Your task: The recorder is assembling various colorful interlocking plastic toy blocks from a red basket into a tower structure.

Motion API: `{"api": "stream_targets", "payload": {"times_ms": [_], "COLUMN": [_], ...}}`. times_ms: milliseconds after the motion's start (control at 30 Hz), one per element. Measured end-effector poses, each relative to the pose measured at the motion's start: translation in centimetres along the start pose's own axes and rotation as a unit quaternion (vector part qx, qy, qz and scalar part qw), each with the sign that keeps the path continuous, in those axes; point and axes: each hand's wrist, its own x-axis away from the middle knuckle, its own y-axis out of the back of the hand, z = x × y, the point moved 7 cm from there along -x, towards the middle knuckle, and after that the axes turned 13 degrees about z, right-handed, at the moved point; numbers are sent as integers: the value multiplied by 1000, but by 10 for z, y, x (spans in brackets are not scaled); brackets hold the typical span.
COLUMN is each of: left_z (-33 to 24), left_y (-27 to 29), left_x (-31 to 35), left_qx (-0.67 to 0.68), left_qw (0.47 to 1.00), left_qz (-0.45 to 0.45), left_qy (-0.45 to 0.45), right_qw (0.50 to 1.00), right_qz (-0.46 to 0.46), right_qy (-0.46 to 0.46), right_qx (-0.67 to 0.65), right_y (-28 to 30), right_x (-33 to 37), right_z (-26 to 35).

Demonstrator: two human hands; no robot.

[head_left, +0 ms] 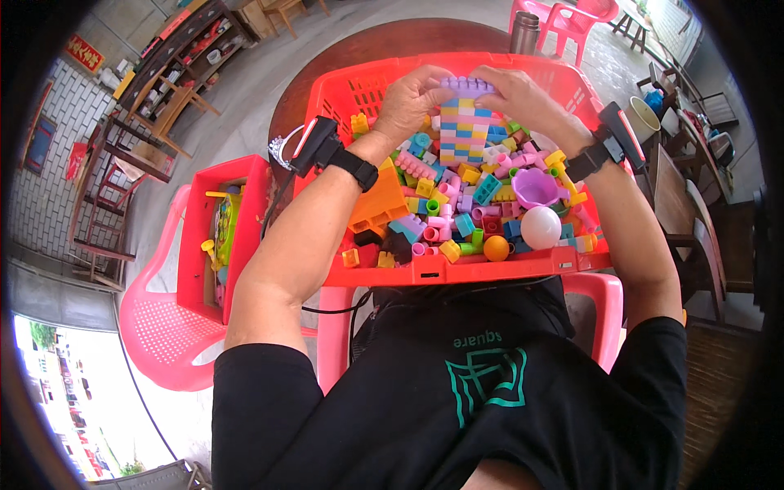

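A tower of toy building bricks (464,131), in pink, blue, yellow and white layers, stands upright over the far part of a red plastic basket (482,273). On its top lies a light purple building brick (467,85) with studs upward. My left hand (411,100) is closed on the left end of this purple brick, fingers bent. From the other side my right hand (521,96) grips its right end. Part of the brick is hidden behind the fingers. Loose bricks (441,200) of many colours fill the basket around the tower's foot.
Among the bricks sit a purple toy bowl (535,188), a white ball (541,228), an orange ball (496,248) and an orange block (380,200). A red box (189,269) with toys rests on a pink chair (155,327) at left. A steel flask (524,34) stands beyond the basket.
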Motion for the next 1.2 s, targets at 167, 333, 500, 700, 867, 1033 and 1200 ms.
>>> {"api": "stream_targets", "payload": {"times_ms": [167, 333, 500, 700, 867, 1033, 1200], "left_z": [-4, -2, 0, 4, 16, 15, 22], "left_y": [3, 5, 5, -1, -7, 12, 43], "left_x": [0, -2, -2, -3, -2, -8, 4], "left_qx": [-35, -66, -63, 7, -1, -79, -86], "left_qw": [999, 998, 998, 999, 1000, 997, 991], "left_qz": [6, 2, -6, 16, 23, -20, -94], "left_qy": [-11, -19, -28, 36, 20, -3, 35], "right_qw": [995, 999, 998, 998, 991, 980, 935], "right_qz": [53, 33, 37, 23, 49, 95, 274], "right_qy": [-81, -31, -55, -60, -111, -159, -199], "right_qx": [-21, 20, -7, -6, -61, -77, 103], "right_y": [-7, -13, -14, -14, -8, -25, -42], "right_x": [6, 6, 4, 5, 7, 26, 26], "right_z": [8, 2, 0, -5, 5, -36, -22]}}
